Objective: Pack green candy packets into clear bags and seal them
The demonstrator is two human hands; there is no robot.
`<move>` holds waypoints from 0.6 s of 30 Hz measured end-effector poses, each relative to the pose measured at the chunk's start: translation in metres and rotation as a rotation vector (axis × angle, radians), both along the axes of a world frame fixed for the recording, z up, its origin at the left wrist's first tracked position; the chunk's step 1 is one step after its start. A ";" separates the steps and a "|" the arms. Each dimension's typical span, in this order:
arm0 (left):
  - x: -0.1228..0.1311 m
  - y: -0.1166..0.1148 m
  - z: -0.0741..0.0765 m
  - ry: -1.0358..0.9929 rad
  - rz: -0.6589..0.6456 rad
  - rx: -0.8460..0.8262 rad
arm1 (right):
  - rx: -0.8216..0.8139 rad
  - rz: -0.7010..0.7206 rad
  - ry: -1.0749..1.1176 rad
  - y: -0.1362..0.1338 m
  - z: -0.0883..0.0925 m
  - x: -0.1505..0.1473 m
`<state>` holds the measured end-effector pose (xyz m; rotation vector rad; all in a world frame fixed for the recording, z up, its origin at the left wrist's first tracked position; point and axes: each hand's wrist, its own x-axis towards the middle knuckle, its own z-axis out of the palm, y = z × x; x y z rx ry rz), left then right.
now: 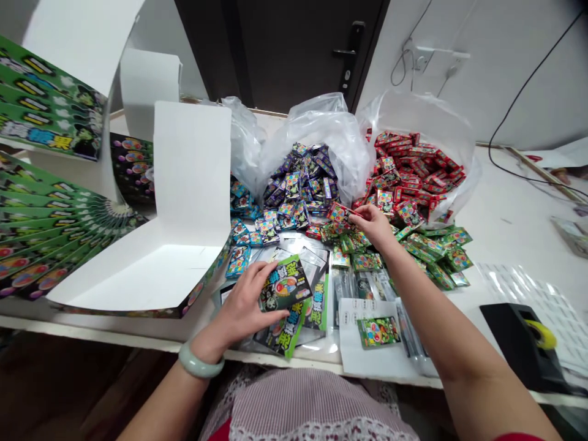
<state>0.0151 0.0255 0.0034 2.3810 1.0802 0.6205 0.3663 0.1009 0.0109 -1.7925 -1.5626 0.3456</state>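
My left hand [245, 303], with a pale bangle at the wrist, grips a black and green printed packet [285, 283] between thumb and fingers. More of these flat packets [318, 303] lie under it on the table. Further forward, my right hand [374, 225] pinches a small red candy box [339, 212] at its right end. Around it lie small green boxes [367, 262], purple boxes [294, 187] in a clear plastic bag and red boxes [413, 168] in another bag. Small blue boxes [239, 260] lie left of the packets.
An open white-lined carton [142, 275] stands at left, beside a fanned stack of green printed cartons [55, 226]. A green packet [379, 331] rests on white paper near the front edge. At right sits a black tape dispenser [519, 343] with yellow tape.
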 end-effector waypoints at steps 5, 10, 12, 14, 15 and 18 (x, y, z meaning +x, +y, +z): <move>0.003 -0.001 0.000 0.034 -0.005 0.008 | 0.167 0.121 -0.278 -0.039 0.009 0.008; 0.008 -0.001 -0.003 0.050 -0.035 0.017 | 0.101 0.422 -0.409 -0.062 -0.002 0.012; 0.008 -0.001 -0.003 0.048 -0.024 0.020 | 0.091 0.400 -0.332 -0.060 -0.004 0.019; 0.008 -0.001 -0.003 0.039 -0.024 0.015 | 0.019 0.349 -0.302 -0.053 -0.004 0.028; 0.008 0.000 -0.003 0.032 -0.032 0.011 | -0.043 0.337 -0.314 -0.048 -0.003 0.033; 0.009 0.005 -0.004 0.022 -0.053 -0.004 | -0.176 0.291 -0.403 -0.041 0.000 0.044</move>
